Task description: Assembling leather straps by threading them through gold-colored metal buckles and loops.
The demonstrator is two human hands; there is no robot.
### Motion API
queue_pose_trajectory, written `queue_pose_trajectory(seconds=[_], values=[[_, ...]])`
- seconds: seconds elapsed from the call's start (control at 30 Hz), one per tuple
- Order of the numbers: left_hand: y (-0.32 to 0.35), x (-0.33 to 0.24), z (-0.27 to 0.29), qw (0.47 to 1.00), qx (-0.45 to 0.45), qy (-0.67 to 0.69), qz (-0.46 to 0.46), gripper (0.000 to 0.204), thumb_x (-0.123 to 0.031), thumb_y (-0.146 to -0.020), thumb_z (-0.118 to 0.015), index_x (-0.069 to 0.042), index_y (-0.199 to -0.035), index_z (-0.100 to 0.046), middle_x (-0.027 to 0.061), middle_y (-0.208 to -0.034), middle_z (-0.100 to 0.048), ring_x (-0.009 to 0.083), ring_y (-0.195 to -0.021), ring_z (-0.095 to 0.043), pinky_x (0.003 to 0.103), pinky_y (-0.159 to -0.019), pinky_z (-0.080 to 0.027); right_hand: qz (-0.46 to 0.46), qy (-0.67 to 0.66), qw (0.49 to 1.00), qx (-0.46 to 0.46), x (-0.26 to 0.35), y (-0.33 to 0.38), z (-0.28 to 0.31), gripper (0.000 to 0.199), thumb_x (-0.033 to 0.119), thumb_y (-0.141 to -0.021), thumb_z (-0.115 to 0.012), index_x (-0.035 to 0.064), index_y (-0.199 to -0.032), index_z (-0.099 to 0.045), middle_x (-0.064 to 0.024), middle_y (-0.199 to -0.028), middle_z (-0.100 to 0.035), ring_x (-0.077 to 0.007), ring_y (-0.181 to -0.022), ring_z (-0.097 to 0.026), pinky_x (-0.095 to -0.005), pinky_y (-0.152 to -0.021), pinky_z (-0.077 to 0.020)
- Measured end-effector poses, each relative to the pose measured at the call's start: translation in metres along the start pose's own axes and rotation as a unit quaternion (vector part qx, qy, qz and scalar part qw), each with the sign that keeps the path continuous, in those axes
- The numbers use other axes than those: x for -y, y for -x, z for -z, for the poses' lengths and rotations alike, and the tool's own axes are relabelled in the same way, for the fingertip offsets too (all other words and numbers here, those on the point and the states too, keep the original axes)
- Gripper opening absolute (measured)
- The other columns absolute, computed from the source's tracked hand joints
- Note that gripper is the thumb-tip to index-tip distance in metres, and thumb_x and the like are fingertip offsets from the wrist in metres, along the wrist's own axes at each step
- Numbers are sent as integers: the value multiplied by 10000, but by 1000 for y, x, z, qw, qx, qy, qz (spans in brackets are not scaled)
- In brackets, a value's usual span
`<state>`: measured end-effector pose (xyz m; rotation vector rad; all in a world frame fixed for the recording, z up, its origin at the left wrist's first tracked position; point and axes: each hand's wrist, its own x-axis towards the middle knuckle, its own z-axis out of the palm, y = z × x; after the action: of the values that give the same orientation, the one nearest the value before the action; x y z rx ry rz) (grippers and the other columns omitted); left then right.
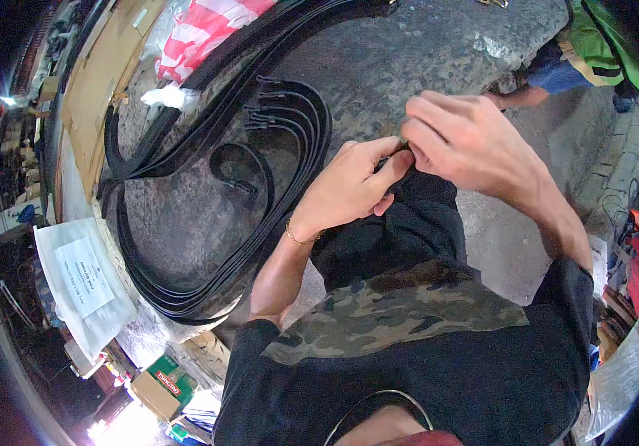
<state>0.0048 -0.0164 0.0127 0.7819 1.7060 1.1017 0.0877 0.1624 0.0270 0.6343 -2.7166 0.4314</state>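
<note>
Left hand (353,186) and right hand (461,145) both pinch one black strap end (401,160) near the chest; looped straps (290,141) lie left. Best kept taut, pinched close to the tip.

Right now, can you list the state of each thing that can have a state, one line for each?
left hand: closed, pinching a small dark piece
right hand: closed, fingertips pinching the same piece
dark piece: held between both hands, mostly hidden
black straps: lying in curved loops on the grey surface
clear plastic bag: lying flat, paper sheet inside
red and white bag: crumpled
</note>
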Motion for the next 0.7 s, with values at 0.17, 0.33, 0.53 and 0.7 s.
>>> queue_pose_trajectory(seconds=[0.17,0.33,0.53,0.7], values=[[5,5,6,999,8,38,19,340,-238,-975,-485,4,-737,-499,42,-504,-497,97,-424,-521,277,-403,-378,-156,-89,967,-180,-32,28,30,123,42,-742,-580,43,-789,-467,-71,-707,-437,-200,-621,-498,-305,-578,-442],[5,-6,9,995,38,79,51,329,-252,-985,-479,-24,-748,-497,15,-490,-485,67,-417,-495,241,-378,-351,-390,-402,781,-277,-23,84,1,152,84,-895,-510,21,-758,-492,0,-712,-446,-84,-637,-420,-238,-561,-356],[1,0,6,994,44,84,56,304,-268,-1004,-470,-47,-799,-511,-19,-546,-470,46,-413,-461,210,-351,-312,-254,-191,933,-170,33,39,0,240,-41,-757,-685,49,-979,-671,-87,-937,-621,-220,-741,-626,-304,-639,-509],[1,-2,0,999,7,32,38,335,-231,-975,-475,2,-737,-507,41,-489,-495,93,-413,-509,271,-399,-383,-207,-138,958,-144,30,29,-15,179,-6,-733,-678,34,-907,-657,-104,-901,-613,-260,-726,-642,-331,-619,-525]])
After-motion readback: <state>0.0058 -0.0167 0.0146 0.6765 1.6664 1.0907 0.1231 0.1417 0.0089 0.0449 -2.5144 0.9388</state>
